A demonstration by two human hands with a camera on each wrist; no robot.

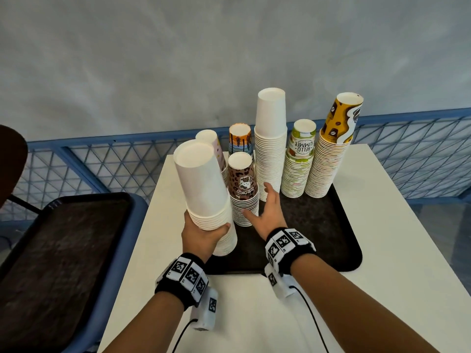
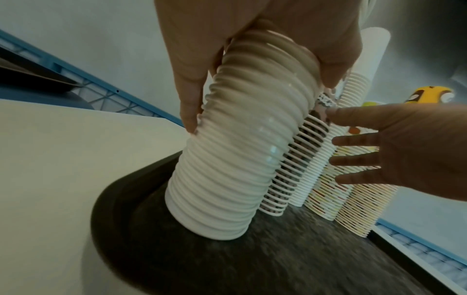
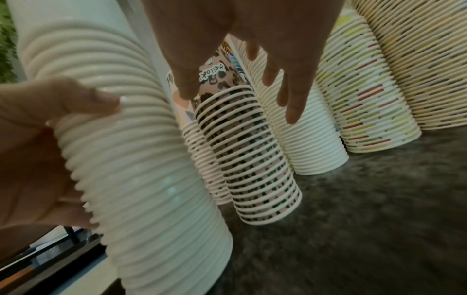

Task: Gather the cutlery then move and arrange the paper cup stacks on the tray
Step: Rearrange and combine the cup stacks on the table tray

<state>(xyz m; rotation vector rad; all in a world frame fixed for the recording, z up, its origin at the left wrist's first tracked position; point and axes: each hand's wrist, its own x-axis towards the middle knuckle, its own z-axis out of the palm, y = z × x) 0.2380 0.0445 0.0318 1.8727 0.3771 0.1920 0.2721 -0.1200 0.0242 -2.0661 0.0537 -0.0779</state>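
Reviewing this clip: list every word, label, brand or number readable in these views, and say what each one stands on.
"HELLO SUMMER": printed upside down on the top cup of the green-patterned cup stack.
"hello" followed by more letters too blurred to read: on the top cup of the leopard-print cup stack.
Square black-and-white marker codes, no readable text: on the wristbands.
The yellow coffee-bean cup stack shows pictures only; no words can be made out.

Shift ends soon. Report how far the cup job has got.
Done: six stacks stand on the tray, among them the tall white stack and the yellow stack. In hand: the left hand grips the plain white stack, tilted at the tray's near left corner; the right hand is open beside the leopard stack. Left: standing it upright. No cutlery shows.
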